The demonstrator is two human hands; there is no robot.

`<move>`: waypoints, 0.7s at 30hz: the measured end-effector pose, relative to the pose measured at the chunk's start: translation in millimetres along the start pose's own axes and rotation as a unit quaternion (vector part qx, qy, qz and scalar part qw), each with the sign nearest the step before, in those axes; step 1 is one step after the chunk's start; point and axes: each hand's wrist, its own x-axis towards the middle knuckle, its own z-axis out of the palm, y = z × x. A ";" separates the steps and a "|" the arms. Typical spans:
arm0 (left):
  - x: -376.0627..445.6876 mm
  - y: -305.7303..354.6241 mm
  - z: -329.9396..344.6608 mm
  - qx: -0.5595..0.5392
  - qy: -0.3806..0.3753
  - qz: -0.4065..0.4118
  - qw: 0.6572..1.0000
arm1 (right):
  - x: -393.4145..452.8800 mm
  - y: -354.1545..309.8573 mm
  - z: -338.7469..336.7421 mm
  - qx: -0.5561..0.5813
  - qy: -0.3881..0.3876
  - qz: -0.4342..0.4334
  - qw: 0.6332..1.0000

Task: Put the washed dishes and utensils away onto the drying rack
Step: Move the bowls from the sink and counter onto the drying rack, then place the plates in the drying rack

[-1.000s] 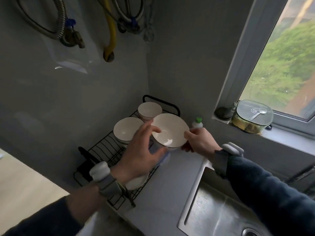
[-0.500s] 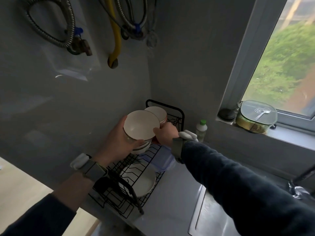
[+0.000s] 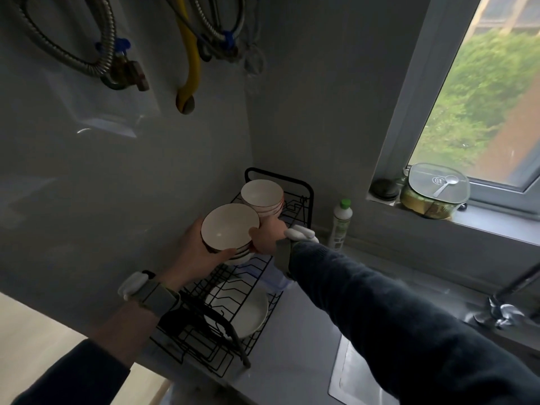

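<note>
The left hand [image 3: 195, 252] and the right hand [image 3: 267, 236] hold one white bowl [image 3: 229, 227] from either side, fingers curled round its rim and wall, over the middle of the black wire drying rack [image 3: 233, 283]; it sits on another bowl beneath; a striped stack of bowls [image 3: 262, 197] stands at the rack's far end; a white plate [image 3: 242, 311] lies at its near end; a green-capped bottle [image 3: 340, 223] stands on the surface right of the rack.

— Rack [image 3: 305, 190] rear: blocked by stacked bowls [image 3: 263, 197], wall close behind. Middle: taken by held bowl [image 3: 229, 226] and both hands.
— Front?
— Open wire above white plate [image 3: 248, 314]. Right flank: bottle [image 3: 340, 223] near, counter [image 3: 304, 340] free.
</note>
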 end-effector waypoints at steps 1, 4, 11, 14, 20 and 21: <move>-0.9 -1.3 0.1 0.012 -0.001 -0.001 1.000 | 0.9 -0.5 2.4 0.001 0.000 0.001 1.000; 2.2 -8.2 1.3 0.028 -0.001 -0.005 1.000 | -1.0 -1.1 4.9 0.012 0.021 0.001 1.000; -7.6 37.8 16.5 0.169 0.059 0.124 0.976 | -29.9 41.1 -17.2 0.058 0.046 -0.031 0.997; -10.9 63.4 45.8 0.158 -0.012 0.170 0.973 | -59.5 88.3 -38.7 0.010 0.063 0.013 0.998; -46.0 101.2 119.1 0.279 -0.245 0.217 0.903 | -133.5 195.8 -58.7 -0.093 0.061 0.145 0.983; -53.4 104.7 134.1 0.309 -0.281 0.217 0.882 | -150.3 213.3 -61.2 -0.108 0.045 0.166 0.979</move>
